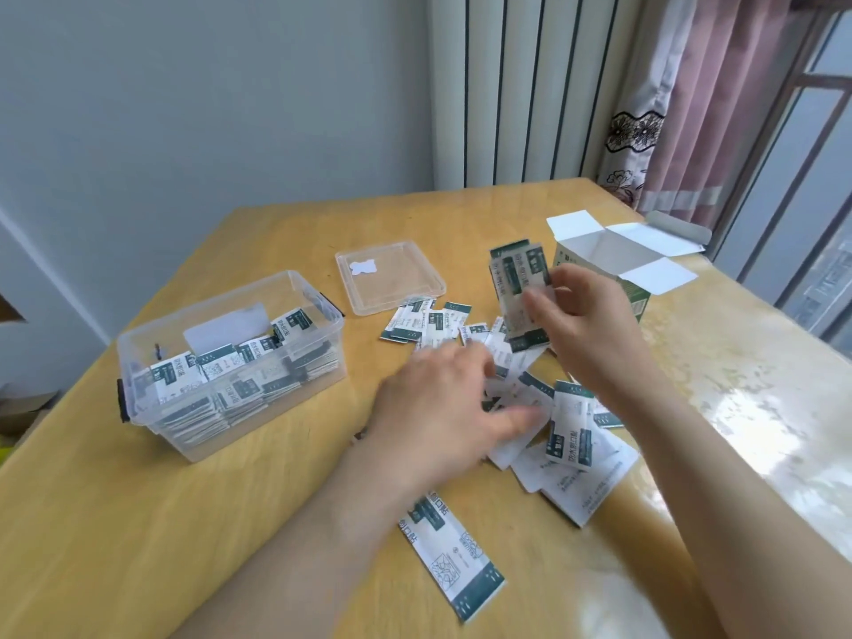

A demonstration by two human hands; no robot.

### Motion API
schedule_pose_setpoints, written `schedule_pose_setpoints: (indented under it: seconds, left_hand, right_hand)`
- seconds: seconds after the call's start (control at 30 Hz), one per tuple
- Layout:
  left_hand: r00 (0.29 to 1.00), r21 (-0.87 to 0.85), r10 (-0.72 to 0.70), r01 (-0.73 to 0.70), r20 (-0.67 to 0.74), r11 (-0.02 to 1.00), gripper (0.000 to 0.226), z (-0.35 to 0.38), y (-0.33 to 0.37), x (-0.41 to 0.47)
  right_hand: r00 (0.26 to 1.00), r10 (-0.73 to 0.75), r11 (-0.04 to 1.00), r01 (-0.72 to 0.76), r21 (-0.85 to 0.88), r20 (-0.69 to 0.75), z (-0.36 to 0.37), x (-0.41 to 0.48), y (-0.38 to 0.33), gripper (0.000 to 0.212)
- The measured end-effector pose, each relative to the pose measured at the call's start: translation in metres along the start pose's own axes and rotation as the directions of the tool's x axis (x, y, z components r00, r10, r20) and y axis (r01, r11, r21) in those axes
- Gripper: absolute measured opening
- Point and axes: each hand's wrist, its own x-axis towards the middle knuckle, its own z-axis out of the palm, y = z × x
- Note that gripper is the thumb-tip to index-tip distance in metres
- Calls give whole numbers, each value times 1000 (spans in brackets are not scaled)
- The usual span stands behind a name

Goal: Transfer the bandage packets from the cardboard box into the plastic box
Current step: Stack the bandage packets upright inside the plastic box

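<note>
I get bright, soft daylight from the window [816, 186] on the right. It lays white glare over the desk's [161, 523] right edge and far right corner. Shadows are faint. The left hand [438, 408] is smeared by motion blur, and the right hand [585, 315] and the packets [518, 279] it holds look slightly soft. Straight lines bow near the frame edges.

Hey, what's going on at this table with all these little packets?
A person is mid-transfer. Their right hand grips a stack of bandage packets upright, while the left hand reaches over the loose packets spread on the table. The plastic box on the left is already partly filled, its lid lying beside it. The cardboard box stands open at the right.
</note>
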Motion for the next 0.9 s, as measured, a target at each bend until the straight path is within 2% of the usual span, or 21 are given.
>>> schedule_pose_setpoints:
  seconds: [0.03,0.1,0.2,0.37,0.47,0.5,0.57,0.6,0.67,0.73,0.8,0.9]
  left_hand:
    - [997,61,26,-31,77,998,60,8,8,-1]
    - [995,65,44,-50,94,997,63,18,16,1]
    - [996,-143,-26,38,91,989,47,15,13,8]
    - [981,-422,-133,181,142,888,32,5,-9,9]
    - [973,-597,-216,222,83,771,20,-10,-29,10]
    - [977,-651,-211,179,30,738,16,-15,-33,10]
    - [982,-708,-132,0,-132,706,16,-22,-37,10]
    - [972,-688,-79,-100,-223,719,21,-23,-37,10]
    - [915,-500,90,-294,-393,815,26,-17,-37,10]
    - [837,-240,277,-424,-472,874,27,-7,-37,11]
    - [826,-167,328,-442,-458,881,30,1,-38,13]
    - [829,-177,311,-431,-464,885,29,5,-37,13]
  right_hand:
    - [999,42,998,-43,35,3,1,0,0,11]
    - [993,107,993,-109,45,47,5,-2,2,10]
    - [989,127,992,-128,4,74,9,-4,3,7]
    - [991,134,988,-134,77,0,6,-5,-1,10]
    - [973,227,962,-229,150,29,2,-5,-5,19]
    - [956,280,941,-292,168,91,0,-5,-5,23]
    - [875,381,871,-448,202,298,0,-5,-5,33]
    - [823,401,828,-513,225,401,1,-6,-6,34]
    - [754,399,757,-592,278,521,7,-8,-5,28]
    - [745,390,713,-616,334,541,11,-10,-7,23]
    - [730,337,701,-616,359,594,13,-13,-10,22]
    - [691,286,692,-628,356,664,14,-19,-13,18]
